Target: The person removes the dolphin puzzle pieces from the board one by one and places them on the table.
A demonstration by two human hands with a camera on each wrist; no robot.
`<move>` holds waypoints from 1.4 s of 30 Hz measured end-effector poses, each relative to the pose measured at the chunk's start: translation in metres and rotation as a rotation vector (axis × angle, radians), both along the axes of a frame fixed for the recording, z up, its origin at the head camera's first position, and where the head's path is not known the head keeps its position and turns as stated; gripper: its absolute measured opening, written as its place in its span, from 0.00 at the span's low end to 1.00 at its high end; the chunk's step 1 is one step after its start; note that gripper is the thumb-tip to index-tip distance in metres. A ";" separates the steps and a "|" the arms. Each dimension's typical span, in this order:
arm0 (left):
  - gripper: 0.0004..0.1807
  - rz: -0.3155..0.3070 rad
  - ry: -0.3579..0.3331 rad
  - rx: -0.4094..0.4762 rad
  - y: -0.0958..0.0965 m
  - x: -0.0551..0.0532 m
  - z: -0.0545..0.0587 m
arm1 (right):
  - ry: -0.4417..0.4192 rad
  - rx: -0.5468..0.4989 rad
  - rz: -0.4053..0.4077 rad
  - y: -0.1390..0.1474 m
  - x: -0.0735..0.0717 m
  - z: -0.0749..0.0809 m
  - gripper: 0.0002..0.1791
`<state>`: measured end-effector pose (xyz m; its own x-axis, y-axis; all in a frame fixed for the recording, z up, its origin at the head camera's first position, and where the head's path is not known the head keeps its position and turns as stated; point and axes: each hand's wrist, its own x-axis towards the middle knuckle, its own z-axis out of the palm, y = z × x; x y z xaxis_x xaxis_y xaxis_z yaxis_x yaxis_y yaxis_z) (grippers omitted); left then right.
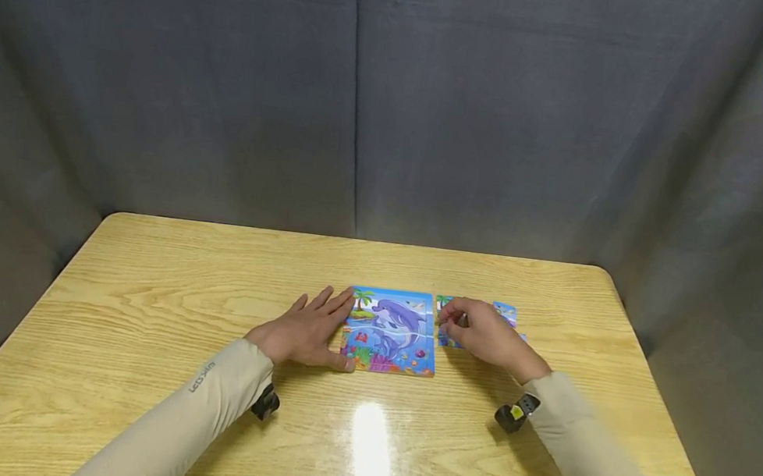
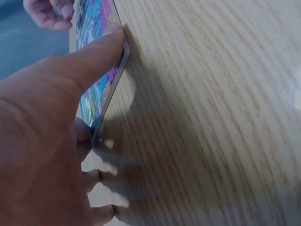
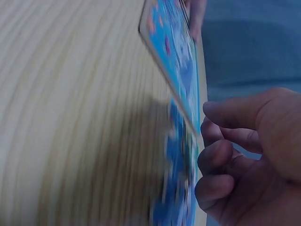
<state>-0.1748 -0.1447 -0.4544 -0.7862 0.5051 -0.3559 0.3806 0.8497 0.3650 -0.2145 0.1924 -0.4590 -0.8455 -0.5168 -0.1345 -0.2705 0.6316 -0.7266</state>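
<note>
A dolphin jigsaw board [image 1: 390,332] lies flat on the table, with a palm tree and coral in its picture. My left hand [image 1: 308,333] is spread along its left side. Its thumb [image 2: 106,44] rests on the near left corner, as the left wrist view shows. To the right of the board, my right hand [image 1: 484,332] hovers over loose jigsaw pieces [image 1: 506,310], fingers bent and thumb a little apart from them. Nothing shows between its fingertips in the right wrist view, where the pieces [image 3: 176,174] look blurred. In the head view the hand hides part of them.
The wooden table [image 1: 168,308] reaches out on all sides of the board. Grey curtains [image 1: 228,95] hang behind it and at both sides. A bright light reflection lies on the near tabletop. Each wrist wears a small black camera [image 1: 512,417].
</note>
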 end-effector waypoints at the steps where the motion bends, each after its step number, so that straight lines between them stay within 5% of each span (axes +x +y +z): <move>1: 0.61 -0.001 0.002 0.000 0.000 0.000 0.000 | 0.003 0.006 0.018 -0.007 0.000 0.000 0.09; 15: 0.61 0.020 -0.019 -0.010 0.001 0.000 0.003 | 0.076 0.102 0.242 -0.088 0.004 -0.002 0.08; 26: 0.62 0.027 -0.031 -0.020 0.002 0.000 0.004 | -0.012 0.148 0.202 -0.103 0.010 0.000 0.05; 42: 0.61 0.023 -0.027 -0.014 0.003 -0.001 0.002 | -0.055 0.195 0.151 -0.113 0.016 0.002 0.15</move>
<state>-0.1759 -0.1413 -0.4521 -0.7876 0.4816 -0.3844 0.3506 0.8633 0.3631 -0.1982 0.0797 -0.4574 -0.7493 -0.5964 -0.2880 -0.3355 0.7167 -0.6114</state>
